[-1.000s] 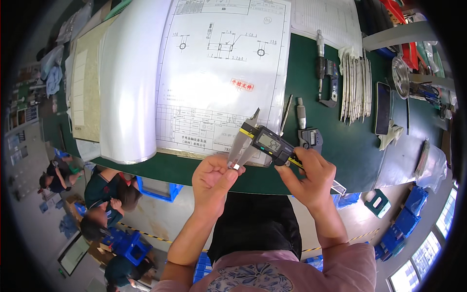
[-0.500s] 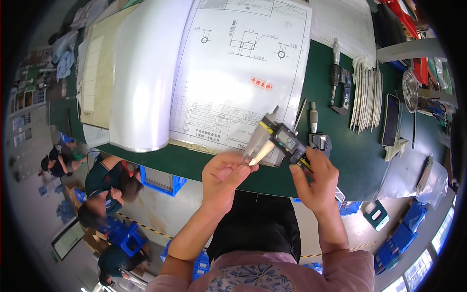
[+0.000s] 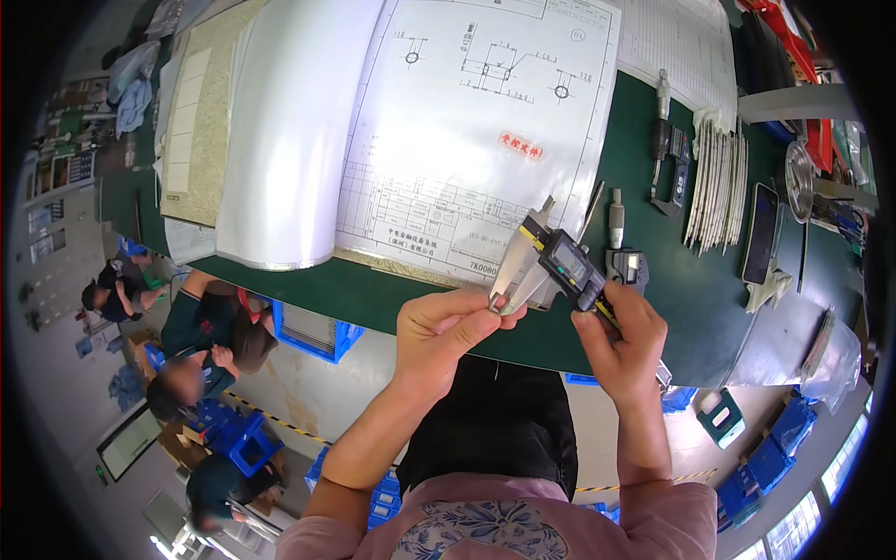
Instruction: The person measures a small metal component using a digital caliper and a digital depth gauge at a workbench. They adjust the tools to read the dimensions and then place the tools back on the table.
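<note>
Left hand (image 3: 439, 338): thumb and forefinger pinch a small metal part (image 3: 499, 301) at their tips, by the jaw ends of a digital caliper (image 3: 570, 262). Right hand (image 3: 623, 343) curled around the caliper's lower end.

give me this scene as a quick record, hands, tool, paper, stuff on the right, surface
left hand: pinches a small shiny part, too small to make out its exact shape
right hand: holds a digital caliper
caliper jaws: at the small part
paper: drawing sheet, its lower right corner partly behind the caliper
right of the sheet: two micrometers, a row of thin pale strips, a dark phone
surface: green tabletop
</note>
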A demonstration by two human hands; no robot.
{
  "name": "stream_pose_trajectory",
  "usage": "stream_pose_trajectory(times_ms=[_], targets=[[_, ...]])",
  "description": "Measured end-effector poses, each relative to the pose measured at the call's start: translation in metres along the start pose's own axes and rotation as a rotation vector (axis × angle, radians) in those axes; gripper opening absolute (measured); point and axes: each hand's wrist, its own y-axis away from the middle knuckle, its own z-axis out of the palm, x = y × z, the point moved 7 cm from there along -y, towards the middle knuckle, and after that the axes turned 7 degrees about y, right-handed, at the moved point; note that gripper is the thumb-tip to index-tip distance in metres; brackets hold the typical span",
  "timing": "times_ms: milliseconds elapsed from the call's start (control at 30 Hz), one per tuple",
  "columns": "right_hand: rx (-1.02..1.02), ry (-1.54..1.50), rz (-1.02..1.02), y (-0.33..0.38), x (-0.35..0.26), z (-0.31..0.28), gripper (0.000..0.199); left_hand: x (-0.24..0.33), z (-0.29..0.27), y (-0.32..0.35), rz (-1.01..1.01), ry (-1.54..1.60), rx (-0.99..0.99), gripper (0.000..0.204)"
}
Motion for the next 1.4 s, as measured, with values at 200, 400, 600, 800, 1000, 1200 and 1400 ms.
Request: stream_pose_trajectory(times_ms=[200, 400, 600, 800, 1000, 1200, 1400], targets=[[-0.002, 0.030, 0.002, 0.001, -0.001, -0.002, 0.030, 0.000, -0.002, 0.002, -0.038, -0.018, -0.029, 0.018], [0.010, 0.060, 0.015, 0.002, 0.000, -0.004, 0.031, -0.008, -0.004, 0.005, -0.064, 0.068, -0.005, 0.017], [0.046, 0.090, -0.003, 0.002, -0.004, -0.006, 0.031, -0.011, -0.001, 0.008, -0.084, 0.192, 0.018, 0.016], [0.035, 0.161, 0.015, 0.001, -0.002, -0.010, 0.033, -0.005, -0.001, 0.006, -0.043, 0.071, -0.004, 0.017], [0.044, 0.128, 0.009, 0.000, 0.001, -0.013, 0.030, -0.008, 0.000, 0.007, -0.060, 0.104, -0.023, 0.018], [0.039, 0.090, -0.014, 0.001, 0.001, -0.017, 0.029, -0.011, 0.006, 0.006, -0.056, 0.127, -0.034, 0.016], [0.029, 0.098, -0.019, 0.004, 0.005, -0.018, 0.030, -0.013, 0.010, 0.004, -0.068, 0.106, -0.034, 0.016]])
